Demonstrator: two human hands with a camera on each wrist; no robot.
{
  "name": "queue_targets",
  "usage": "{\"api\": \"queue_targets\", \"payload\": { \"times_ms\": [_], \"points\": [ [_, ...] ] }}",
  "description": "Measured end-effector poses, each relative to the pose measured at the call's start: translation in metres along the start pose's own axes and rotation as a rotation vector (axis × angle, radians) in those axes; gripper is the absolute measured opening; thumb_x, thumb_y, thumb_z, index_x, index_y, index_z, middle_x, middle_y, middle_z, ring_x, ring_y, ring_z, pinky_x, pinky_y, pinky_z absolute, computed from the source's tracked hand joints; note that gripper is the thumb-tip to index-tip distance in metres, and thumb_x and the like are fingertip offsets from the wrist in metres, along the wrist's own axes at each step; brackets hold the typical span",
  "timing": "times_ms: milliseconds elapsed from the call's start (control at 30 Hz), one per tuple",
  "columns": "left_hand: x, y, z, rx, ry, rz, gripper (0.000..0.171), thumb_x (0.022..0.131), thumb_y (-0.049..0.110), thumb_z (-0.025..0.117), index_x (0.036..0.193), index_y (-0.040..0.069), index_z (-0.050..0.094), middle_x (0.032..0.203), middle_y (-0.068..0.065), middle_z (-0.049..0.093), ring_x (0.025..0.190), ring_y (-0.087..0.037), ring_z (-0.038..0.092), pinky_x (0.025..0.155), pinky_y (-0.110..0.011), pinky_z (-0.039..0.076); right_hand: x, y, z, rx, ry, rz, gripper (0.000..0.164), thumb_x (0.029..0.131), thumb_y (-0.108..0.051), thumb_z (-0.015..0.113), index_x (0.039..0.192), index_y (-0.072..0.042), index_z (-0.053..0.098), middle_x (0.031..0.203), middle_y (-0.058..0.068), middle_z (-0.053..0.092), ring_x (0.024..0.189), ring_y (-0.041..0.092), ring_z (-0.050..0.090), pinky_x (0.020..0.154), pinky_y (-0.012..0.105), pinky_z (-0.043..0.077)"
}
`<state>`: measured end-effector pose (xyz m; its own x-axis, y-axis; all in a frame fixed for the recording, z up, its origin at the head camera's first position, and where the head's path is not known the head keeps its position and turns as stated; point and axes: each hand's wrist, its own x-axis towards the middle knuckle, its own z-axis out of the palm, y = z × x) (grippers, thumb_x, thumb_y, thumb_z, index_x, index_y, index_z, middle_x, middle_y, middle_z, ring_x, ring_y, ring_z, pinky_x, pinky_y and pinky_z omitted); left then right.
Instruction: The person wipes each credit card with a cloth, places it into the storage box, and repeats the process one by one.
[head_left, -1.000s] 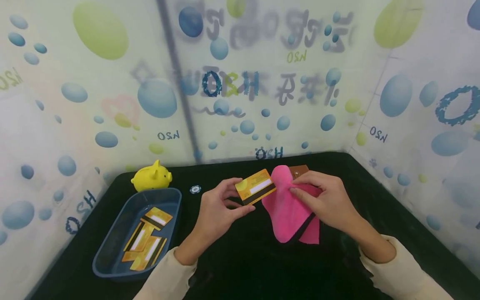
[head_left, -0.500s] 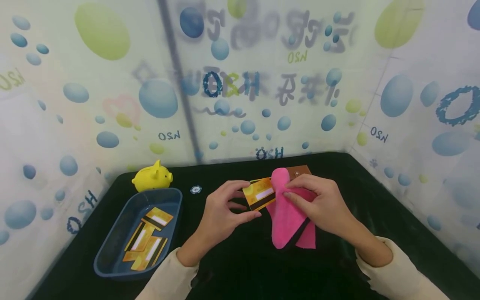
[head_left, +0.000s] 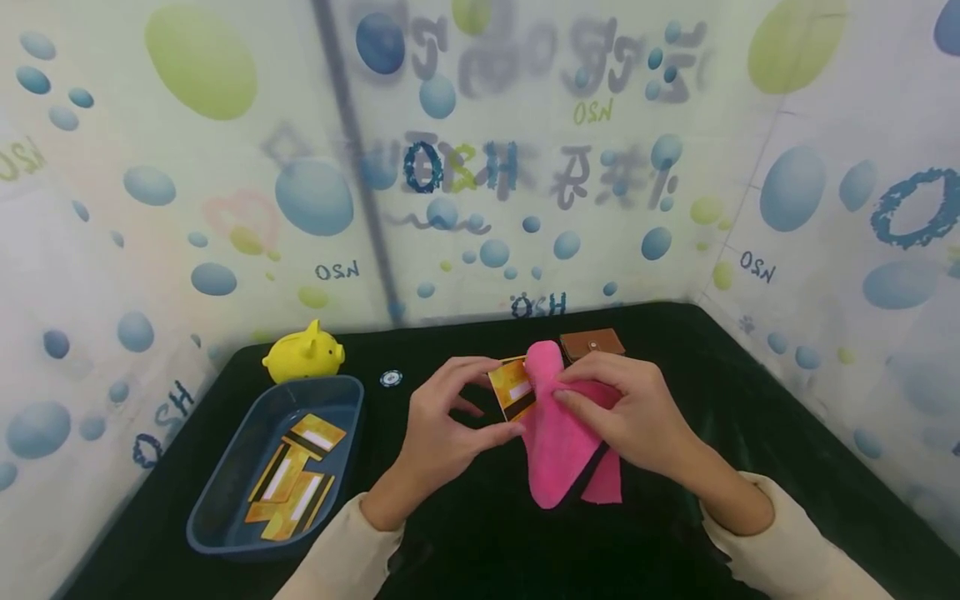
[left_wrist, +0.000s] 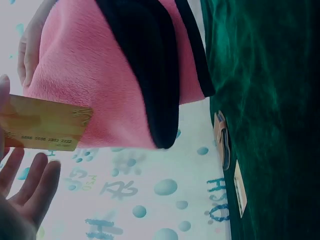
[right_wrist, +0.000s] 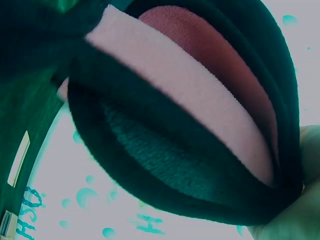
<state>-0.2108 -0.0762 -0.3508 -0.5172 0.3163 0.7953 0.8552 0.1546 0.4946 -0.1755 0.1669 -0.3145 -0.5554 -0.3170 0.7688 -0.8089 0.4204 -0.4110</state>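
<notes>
In the head view my left hand (head_left: 447, 417) pinches a gold bank card (head_left: 510, 387) by its left side, thumb below and fingers above. A pink cloth with black edging (head_left: 558, 450) hangs from my right hand (head_left: 641, 408), which pinches it between thumb and fingers. The cloth's upper fold lies over the card's right part and hides it. From the left wrist view, the bank card (left_wrist: 45, 125) shows its numbered face in front of the cloth (left_wrist: 95, 75). Folds of the cloth (right_wrist: 180, 80) fill most of the right wrist view.
At the left stands a blue tray (head_left: 202, 500) with several gold cards (head_left: 300, 500) in it. A yellow piggy bank (head_left: 303, 354) is behind it, with a poker chip (head_left: 391, 379) to the right. A brown wallet (head_left: 592, 343) and a card (left_wrist: 240, 190) lie on the dark tablecloth.
My right hand has moved left and slightly down with the cloth, which covers more of the card. The left hand has shifted slightly right. More of the wallet shows.
</notes>
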Motion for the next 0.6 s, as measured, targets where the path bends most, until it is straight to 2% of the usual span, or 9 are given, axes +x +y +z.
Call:
{"api": "queue_targets", "payload": {
  "times_ms": [133,200,367,600],
  "points": [
    [0.0006,-0.0004,-0.0055,0.053,0.07,0.015,0.061,0.082,0.045,0.077,0.125,0.005,0.063,0.123,-0.009,0.065,0.106,-0.022,0.064,0.067,-0.034,0.061,0.0003,-0.0003,-0.0024,-0.029,0.018,0.026,0.032,0.076,0.004,0.082,0.103,-0.01,0.074,0.095,0.001,0.073,0.079,0.011,0.067,0.068,0.022,0.058],
    [0.0013,-0.0011,-0.007,0.062,0.078,0.02,0.062,0.083,0.048,0.075,0.125,0.004,0.064,0.123,-0.01,0.066,0.108,-0.023,0.063,0.069,-0.036,0.061,0.0004,-0.0006,-0.0032,-0.04,0.023,0.037,0.032,0.075,0.004,0.082,0.103,-0.009,0.074,0.096,0.001,0.073,0.08,0.011,0.067,0.068,0.021,0.058],
    [0.0007,-0.0007,-0.0055,0.039,0.035,0.037,0.063,0.082,0.047,0.076,0.126,0.004,0.065,0.123,-0.011,0.064,0.107,-0.023,0.063,0.068,-0.034,0.061,0.002,-0.0023,-0.0007,-0.017,0.025,0.029,0.031,0.076,0.004,0.082,0.103,-0.009,0.074,0.095,0.002,0.073,0.079,0.011,0.068,0.068,0.022,0.058],
    [0.0001,-0.0009,0.0015,-0.03,-0.011,0.114,0.064,0.081,0.046,0.076,0.124,0.0,0.066,0.119,-0.013,0.061,0.103,-0.025,0.063,0.066,-0.029,0.061,0.0033,-0.0045,0.0058,0.024,-0.001,-0.005,0.031,0.076,0.004,0.081,0.102,-0.009,0.074,0.094,0.002,0.073,0.08,0.011,0.068,0.067,0.023,0.058]
  ]
}}
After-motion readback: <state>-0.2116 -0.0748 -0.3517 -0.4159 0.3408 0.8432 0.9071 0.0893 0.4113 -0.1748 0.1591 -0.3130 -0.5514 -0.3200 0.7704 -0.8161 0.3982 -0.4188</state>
